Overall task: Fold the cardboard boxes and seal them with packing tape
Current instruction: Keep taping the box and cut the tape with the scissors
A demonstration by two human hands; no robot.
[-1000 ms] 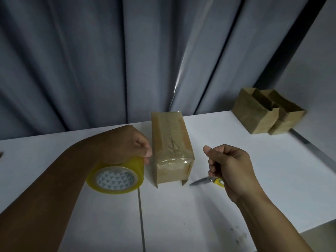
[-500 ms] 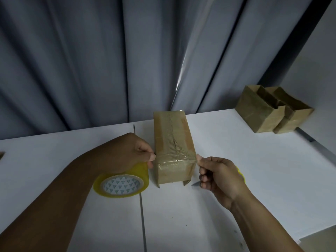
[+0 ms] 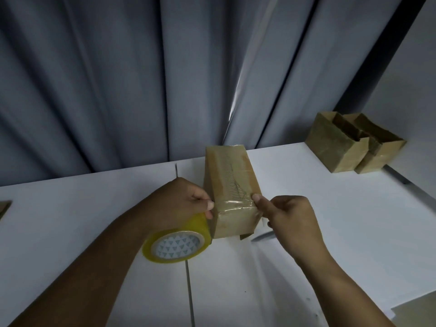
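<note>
— How does the tall brown cardboard box [image 3: 232, 190] handle?
— Light, I judge; stiff along its edges, easily dented on its faces. It stands mid-way on the white bench [image 3: 342, 232], best held at the corners. The left hand [image 3: 181, 204] grips the yellow roll of clear packing tape [image 3: 177, 244] beside it; the right hand [image 3: 287, 218] pinches its taped right corner.
— Count?
— Three boxes: this one, plus two open-topped brown cardboard boxes [image 3: 330, 147] far right. One roll.

Your brown box [image 3: 232, 185] lies lengthwise, near end taped; the yellow tape roll [image 3: 177, 245] touches its near left corner.
</note>
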